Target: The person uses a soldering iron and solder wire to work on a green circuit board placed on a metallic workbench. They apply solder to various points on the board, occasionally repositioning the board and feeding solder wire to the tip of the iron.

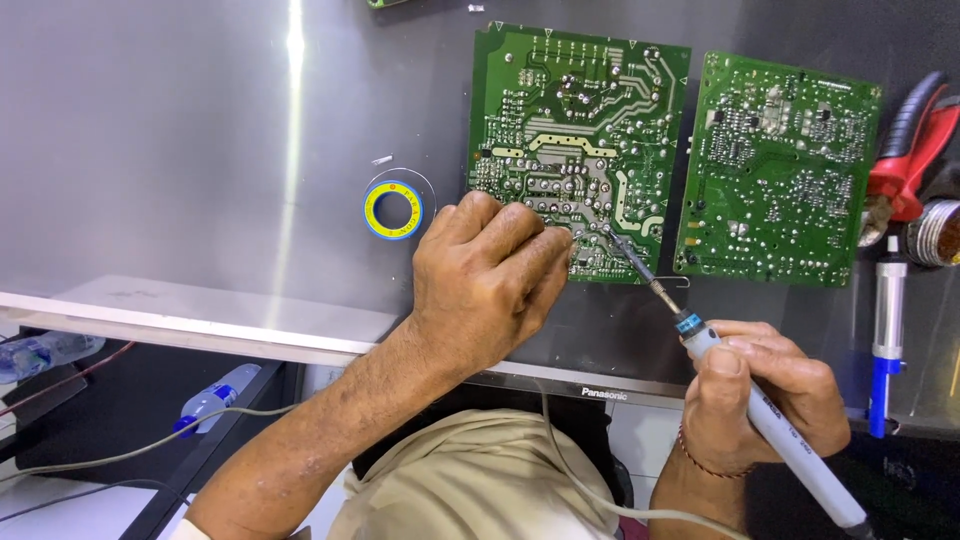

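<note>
second green circuit board, yellow-blue solder spool, red-handled pliers, blue desoldering pump, plastic bottle

Showing green with silver solder dots and pale tracks on the near circuit board; same green, finer speckling, on the second board. Ringing yellow inside blue on the solder spool. Gleaming grey across the metal tabletop. Running white with a blue collar on the soldering iron. Glowing red and black on the pliers. Pairing silver with blue on the solder sucker.
</note>
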